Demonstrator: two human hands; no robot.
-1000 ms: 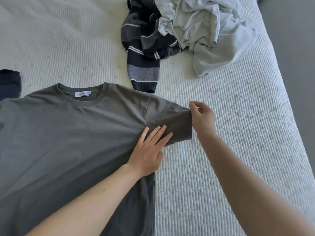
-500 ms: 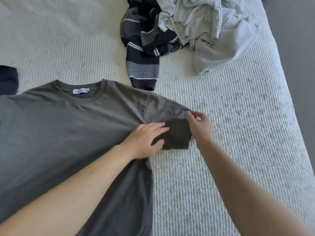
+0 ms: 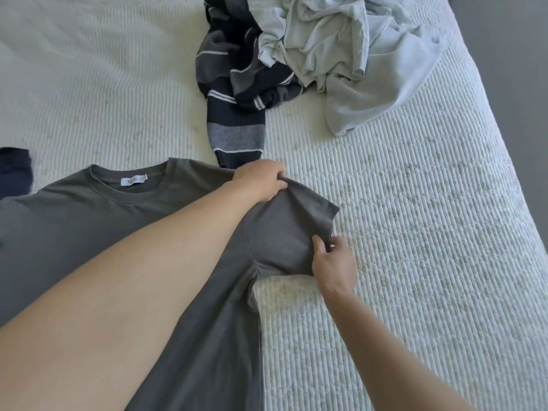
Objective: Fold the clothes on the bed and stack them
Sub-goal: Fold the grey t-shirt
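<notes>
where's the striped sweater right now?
Head view: the striped sweater lies crumpled at top centre of the bed, partly under the pale grey garment, its cuff hanging down just beyond the left hand on the grey t-shirt.

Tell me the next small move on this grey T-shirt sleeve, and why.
Probably swing the sleeve inward onto the chest of the grey T-shirt. The left hand pinches its upper edge, the right hand its lower hem, and it sticks out past the body.
</notes>
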